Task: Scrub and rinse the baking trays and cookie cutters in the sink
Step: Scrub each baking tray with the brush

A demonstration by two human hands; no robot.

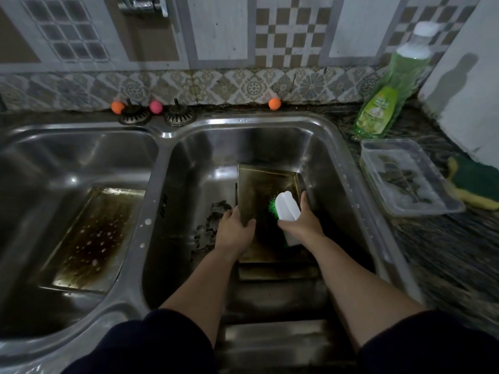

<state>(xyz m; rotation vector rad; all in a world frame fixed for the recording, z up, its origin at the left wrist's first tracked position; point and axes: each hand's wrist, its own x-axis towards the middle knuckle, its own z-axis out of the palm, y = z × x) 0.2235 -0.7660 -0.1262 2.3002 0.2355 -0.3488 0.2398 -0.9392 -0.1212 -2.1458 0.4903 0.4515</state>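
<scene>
Right basin – tray (259, 190) lengthwise away | left hand (234, 230) grips edge | right hand (302, 222) clasps brush (286, 206)

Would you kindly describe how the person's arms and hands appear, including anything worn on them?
Both forearms are bare from above the elbow down. The left hand and right hand wear no gloves, and no rings, watch or bracelets show. Dark, navy-looking sleeves end near the elbows on both arms, loose and plain, without visible markings.

Likely a home kitchen: double steel sink (162, 136), patterned tiles (251, 87), dish soap (383, 103).
</scene>
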